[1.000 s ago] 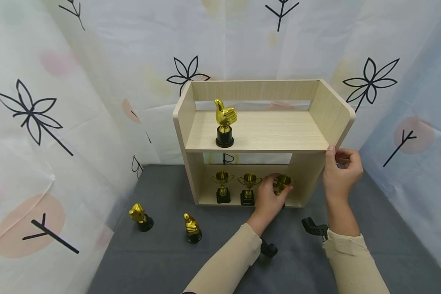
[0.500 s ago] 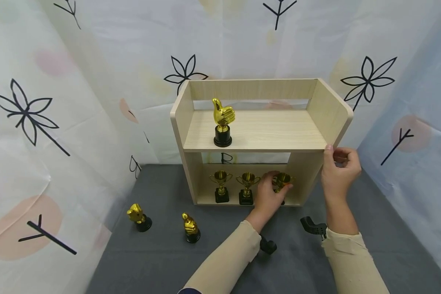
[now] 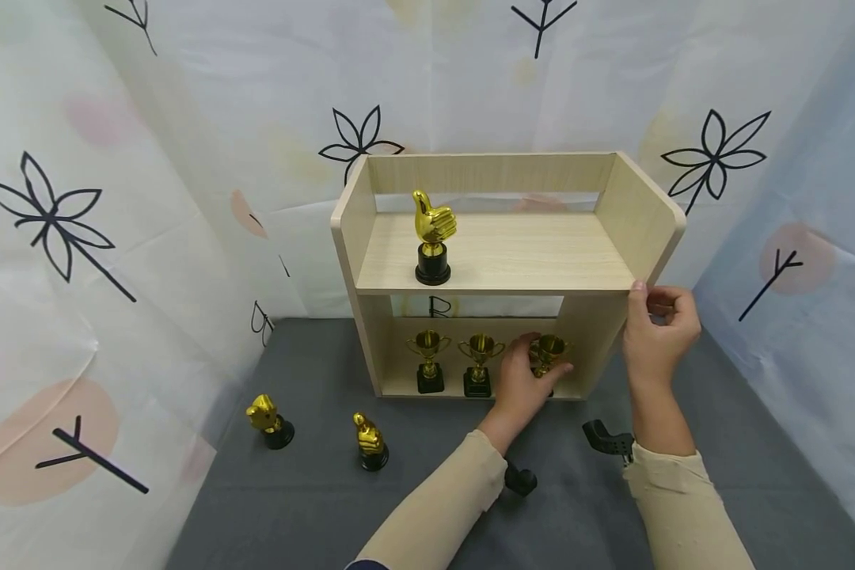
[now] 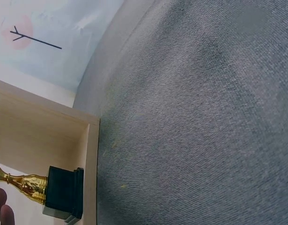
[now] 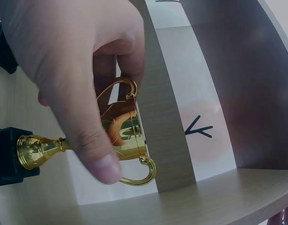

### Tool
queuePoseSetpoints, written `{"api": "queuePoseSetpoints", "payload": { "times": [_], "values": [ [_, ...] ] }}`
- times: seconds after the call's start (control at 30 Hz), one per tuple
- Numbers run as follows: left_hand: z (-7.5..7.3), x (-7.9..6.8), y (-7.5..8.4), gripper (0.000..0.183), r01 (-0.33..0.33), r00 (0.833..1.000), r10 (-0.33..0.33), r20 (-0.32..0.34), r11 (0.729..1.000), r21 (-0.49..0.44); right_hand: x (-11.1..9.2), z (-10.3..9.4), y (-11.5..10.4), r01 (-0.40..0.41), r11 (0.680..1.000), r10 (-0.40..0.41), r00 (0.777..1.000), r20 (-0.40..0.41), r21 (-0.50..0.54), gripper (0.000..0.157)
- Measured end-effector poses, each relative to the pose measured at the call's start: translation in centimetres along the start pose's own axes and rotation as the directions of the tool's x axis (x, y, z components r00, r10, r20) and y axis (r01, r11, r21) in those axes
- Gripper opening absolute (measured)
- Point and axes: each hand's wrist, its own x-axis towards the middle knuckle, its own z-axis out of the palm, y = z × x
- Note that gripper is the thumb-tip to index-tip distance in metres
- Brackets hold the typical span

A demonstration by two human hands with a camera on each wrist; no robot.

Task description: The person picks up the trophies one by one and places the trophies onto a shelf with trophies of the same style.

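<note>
My left hand (image 3: 523,388) curls round a gold trophy cup (image 3: 550,348) with a black base, at the lower shelf's right end. In the right wrist view its thumb (image 5: 94,150) lies in front of the cup and other fingers are behind. The black base (image 4: 64,192) stands on the shelf board in the left wrist view. My right hand (image 3: 659,340) pinches the right side panel of the wooden shelf (image 3: 499,253), thumb at the front edge. Left of the held cup stand two matching trophy cups, one in the middle (image 3: 480,352) and one farther left (image 3: 429,348).
A gold thumbs-up trophy (image 3: 435,237) stands on the upper shelf, left of centre. On the grey tablecloth (image 3: 292,507), to the front left, are two more gold hand-shaped trophies, one farther left (image 3: 267,419) and one nearer (image 3: 370,443). Patterned cloth (image 3: 470,87) hangs behind.
The view has shifted slightly. My left thumb has slid a little to the right and lower across the cup. The right hand keeps its place on the side panel.
</note>
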Motion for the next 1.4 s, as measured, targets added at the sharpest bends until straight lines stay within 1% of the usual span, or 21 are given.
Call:
{"api": "queuePoseSetpoints", "payload": {
  "times": [0.13, 0.23, 0.33, 0.37, 0.43, 0.5, 0.63, 0.73, 0.9, 1.0, 1.13, 1.27, 1.4],
  "values": [
    [0.1, -0.4, -0.3, 0.074, 0.02, 1.0, -0.02, 0.007, 1.0, 0.021, 0.1, 0.0, 0.2, 0.001, 1.0, -0.001, 1.0, -0.005, -0.017, 0.014],
    [0.2, -0.8, -0.7, 0.075, 0.028, 1.0, -0.028, -0.001, 0.999, 0.04, 0.2, 0.0, 0.5, 0.002, 1.0, -0.003, 1.0, -0.007, -0.022, 0.013],
    [0.3, -1.1, -1.1, 0.076, 0.033, 0.999, -0.032, -0.011, 0.998, 0.061, 0.2, -0.1, 0.8, 0.004, 1.0, -0.005, 1.0, -0.005, -0.024, 0.015],
    [0.4, -1.2, -1.2, 0.075, 0.033, 0.999, -0.033, -0.014, 0.998, 0.059, 0.2, -0.1, 0.8, 0.005, 1.0, -0.005, 1.0, -0.004, -0.024, 0.016],
    [0.4, -1.4, -1.5, 0.075, 0.042, 0.999, -0.041, -0.014, 0.997, 0.066, 0.2, -0.1, 0.9, 0.007, 1.0, -0.007, 1.0, -0.004, -0.029, 0.014],
    [0.5, -1.7, -1.8, 0.075, 0.054, 0.998, -0.053, -0.015, 0.997, 0.057, 0.1, -0.1, 0.9, 0.008, 1.0, -0.008, 1.0, -0.003, -0.03, 0.012],
    [0.5, -2.2, -2.3, 0.074, 0.086, 0.996, -0.085, -0.012, 0.995, 0.053, 0.1, -0.1, 0.8, 0.007, 1.0, -0.008, 1.0, -0.008, -0.022, 0.012],
    [0.5, -2.6, -2.5, 0.073, 0.099, 0.995, -0.098, -0.008, 0.993, 0.071, 0.1, -0.1, 0.7, 0.003, 1.0, -0.003, 1.0, -0.015, -0.016, 0.015],
    [0.4, -3.2, -2.7, 0.072, 0.109, 0.994, -0.109, -0.001, 0.992, 0.063, 0.1, 0.0, 0.5, 0.002, 1.0, -0.002, 1.0, -0.013, -0.027, 0.013],
    [0.3, -3.5, -2.8, 0.07, 0.122, 0.992, -0.122, -0.005, 0.991, 0.053, 0.2, 0.1, 0.8, 0.003, 1.0, -0.003, 1.0, -0.007, -0.022, 0.013],
    [0.0, -4.1, -3.1, 0.069, 0.134, 0.991, -0.134, -0.006, 0.99, 0.031, 0.7, 0.0, 2.1, 0.001, 1.0, -0.001, 1.0, -0.009, -0.016, 0.018],
    [-0.7, -4.8, -3.3, 0.073, 0.151, 0.988, -0.151, 0.001, 0.988, -0.002, 1.0, -0.2, 3.4, -0.013, 1.0, 0.013, 1.0, -0.007, -0.027, 0.019],
    [-1.6, -5.3, -3.4, 0.075, 0.173, 0.985, -0.173, 0.002, 0.985, -0.022, 0.9, -0.3, 3.8, -0.024, 0.999, 0.024, 1.0, -0.002, -0.041, 0.022]
  ]
}}
